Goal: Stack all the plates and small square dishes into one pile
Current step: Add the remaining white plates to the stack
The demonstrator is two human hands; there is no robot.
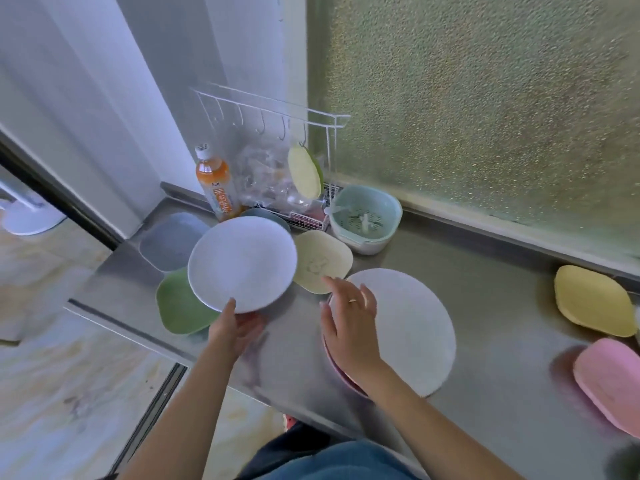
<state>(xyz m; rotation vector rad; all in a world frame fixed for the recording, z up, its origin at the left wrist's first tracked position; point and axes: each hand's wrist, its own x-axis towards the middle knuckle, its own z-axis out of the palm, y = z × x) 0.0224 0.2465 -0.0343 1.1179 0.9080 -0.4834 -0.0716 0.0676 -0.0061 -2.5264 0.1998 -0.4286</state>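
My left hand (pixel 235 327) grips the near rim of a white round plate (pixel 242 263), lifted and tilted above the steel counter. Under it lie a green square dish (pixel 178 308) and a grey square dish (pixel 169 240); a blue dish (pixel 266 214) peeks out behind. My right hand (pixel 349 320) hovers with fingers apart over the left edge of a second white round plate (pixel 415 330), which rests on a pink plate (pixel 337 367). A cream square dish (pixel 323 261) lies beyond that hand. A yellow square dish (pixel 592 299) and a pink square dish (pixel 613 382) sit at the far right.
At the back stand an orange drink bottle (pixel 216 183), a white wire rack (pixel 277 161) with a hanging yellow-green sponge (pixel 304 173) and plastic bags, and a mint strainer bowl (pixel 365 218). The counter's front edge (pixel 138 332) drops to the floor on the left. Frosted glass lines the back.
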